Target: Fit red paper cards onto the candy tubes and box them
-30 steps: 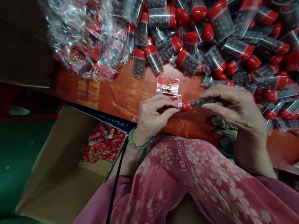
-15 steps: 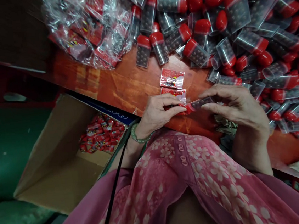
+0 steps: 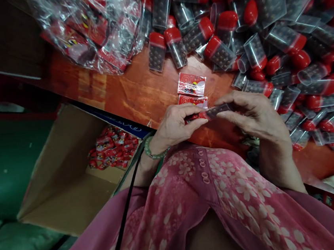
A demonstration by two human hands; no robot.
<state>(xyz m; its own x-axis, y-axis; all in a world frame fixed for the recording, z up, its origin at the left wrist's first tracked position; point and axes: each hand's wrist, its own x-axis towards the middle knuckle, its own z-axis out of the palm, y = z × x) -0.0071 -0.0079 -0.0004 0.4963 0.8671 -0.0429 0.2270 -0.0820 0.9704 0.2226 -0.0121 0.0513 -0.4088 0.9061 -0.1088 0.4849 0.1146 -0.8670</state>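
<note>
Tube [image 3: 217,111]: you are holding it nearly level over the surface [image 3: 139,84], red end to your left, its two ends split between your hands, probably for control.
Left hand [image 3: 174,125]: its fingers [image 3: 189,110] are clamping the red end, seemingly to steady it; the exact contact is hidden.
Right hand [image 3: 254,116]: its fingers are pinching the clear end, likely to stop the tube turning.
Wraps [image 3: 192,85]: two red printed pieces are lying flat just beyond your left hand, presumably for easy reach.
Pile [image 3: 277,49]: more tubes are lying heaped ahead and rightward.
Box [image 3: 56,180]: it is standing open at your left, holding red pieces [image 3: 112,146].
</note>
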